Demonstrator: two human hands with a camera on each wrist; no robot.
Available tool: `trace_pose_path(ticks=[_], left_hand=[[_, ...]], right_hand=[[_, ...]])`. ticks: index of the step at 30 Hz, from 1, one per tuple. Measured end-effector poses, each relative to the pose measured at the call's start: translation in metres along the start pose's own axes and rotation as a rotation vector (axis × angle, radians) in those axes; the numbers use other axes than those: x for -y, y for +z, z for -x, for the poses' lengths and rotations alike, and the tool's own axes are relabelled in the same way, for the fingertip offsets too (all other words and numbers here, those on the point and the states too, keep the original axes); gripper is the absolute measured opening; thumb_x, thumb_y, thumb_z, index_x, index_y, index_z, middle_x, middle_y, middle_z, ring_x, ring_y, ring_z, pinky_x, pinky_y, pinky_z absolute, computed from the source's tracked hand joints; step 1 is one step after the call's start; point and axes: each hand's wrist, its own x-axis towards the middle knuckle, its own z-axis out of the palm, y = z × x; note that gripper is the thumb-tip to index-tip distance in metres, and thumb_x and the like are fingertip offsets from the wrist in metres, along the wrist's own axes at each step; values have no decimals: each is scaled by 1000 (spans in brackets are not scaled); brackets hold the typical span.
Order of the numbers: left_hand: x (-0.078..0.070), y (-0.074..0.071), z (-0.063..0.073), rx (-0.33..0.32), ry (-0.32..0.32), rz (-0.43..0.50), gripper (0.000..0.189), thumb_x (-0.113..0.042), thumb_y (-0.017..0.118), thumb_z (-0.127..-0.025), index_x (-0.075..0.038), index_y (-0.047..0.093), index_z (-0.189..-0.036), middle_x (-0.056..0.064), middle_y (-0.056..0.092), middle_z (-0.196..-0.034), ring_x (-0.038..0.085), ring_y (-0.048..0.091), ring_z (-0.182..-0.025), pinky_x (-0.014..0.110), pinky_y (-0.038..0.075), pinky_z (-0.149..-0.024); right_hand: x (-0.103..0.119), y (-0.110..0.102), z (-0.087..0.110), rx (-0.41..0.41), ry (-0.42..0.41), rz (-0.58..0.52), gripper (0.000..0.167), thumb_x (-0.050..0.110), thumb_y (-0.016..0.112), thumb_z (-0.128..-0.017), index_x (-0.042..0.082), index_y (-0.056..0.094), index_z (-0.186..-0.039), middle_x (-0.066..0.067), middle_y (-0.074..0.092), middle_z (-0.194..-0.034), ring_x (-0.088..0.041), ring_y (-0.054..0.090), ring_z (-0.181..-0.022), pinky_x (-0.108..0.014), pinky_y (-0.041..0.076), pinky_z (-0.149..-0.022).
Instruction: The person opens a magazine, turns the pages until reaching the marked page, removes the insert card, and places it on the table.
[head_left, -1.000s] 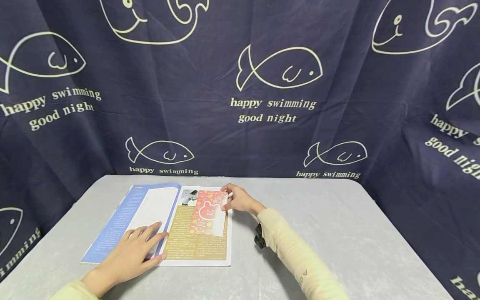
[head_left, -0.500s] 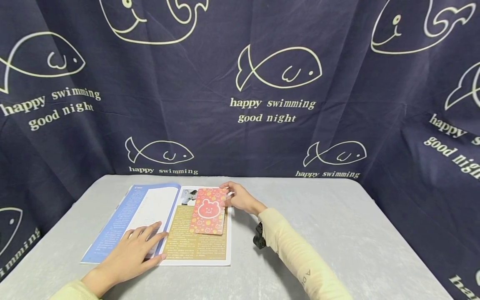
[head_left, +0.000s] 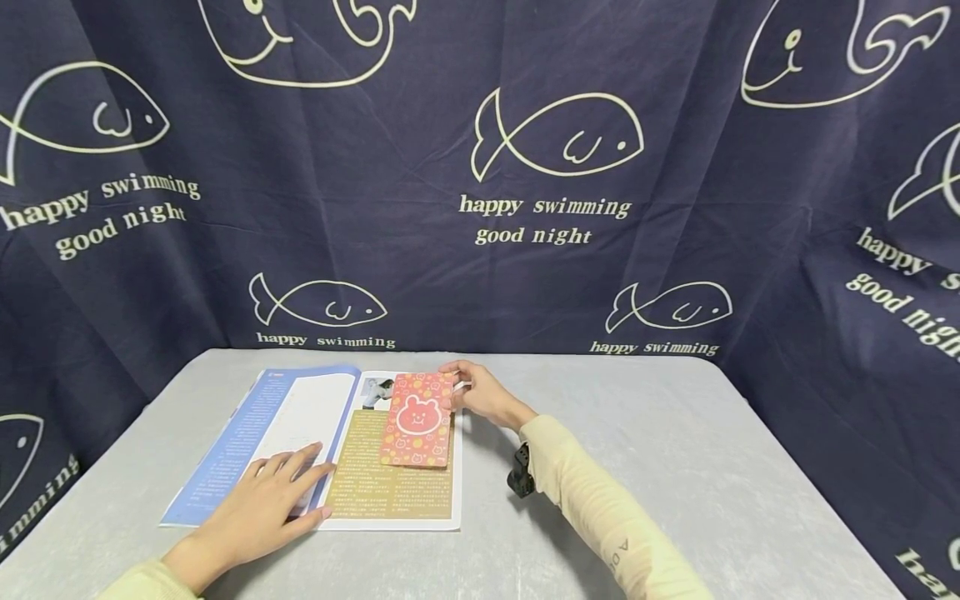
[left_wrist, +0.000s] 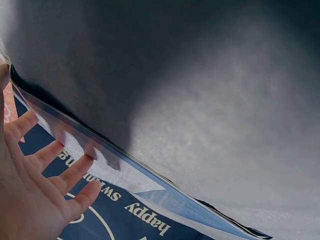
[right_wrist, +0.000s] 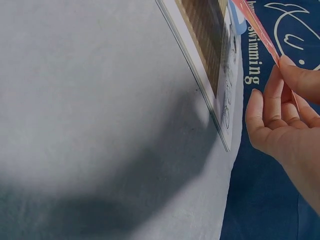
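Note:
An open magazine (head_left: 341,500) lies on the left part of the table, with a blue-and-white left page and a gold text block on the right one. My left hand (head_left: 262,504) rests on the left page near the fold, fingers spread; the left wrist view shows those fingers (left_wrist: 75,172) touching the paper. Over the right page, my right hand (head_left: 487,396) pinches a thin red card (head_left: 416,421) with a bear print by its upper right edge. In the right wrist view the card (right_wrist: 260,32) appears nearly edge-on, raised above the magazine, between thumb and fingers.
The grey table (head_left: 637,467) extends to the right of the magazine. A dark blue curtain (head_left: 420,250) with fish drawings and lettering hangs behind and at both sides. A black device (head_left: 521,471) is strapped to the right wrist.
The right hand has raised the red card slightly and shifted it toward the back; glare on its face has gone. My left hand has stayed in place on the magazine.

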Motion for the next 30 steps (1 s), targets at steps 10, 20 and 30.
trace_pose_path(ticks=[10,20,30], left_hand=[[1,1,0,-13,2,7,53,-58,57,-79,-24,59,-119,6,52,-129,30,53,-108,51,40,-85],[0,0,0,-55,27,6,51,-56,59,-78,-23,60,-117,7,54,-126,29,54,-105,49,41,-83],[1,0,0,-43,25,12,51,-56,58,-79,-22,60,-118,8,54,-127,28,53,-109,49,40,-86]], right_hand=[[0,-8,5,-10,11,-46,54,-16,58,-75,-2,47,-125,-21,54,-107,-17,58,-82,-31,53,-76],[-2,-27,17,-3,15,-31,53,-13,59,-76,-1,46,-126,-18,55,-104,-17,59,-83,-31,53,-78],[-12,-50,30,-4,14,-6,53,-12,59,-76,-3,46,-126,-16,55,-103,-16,57,-82,-30,53,-77]])
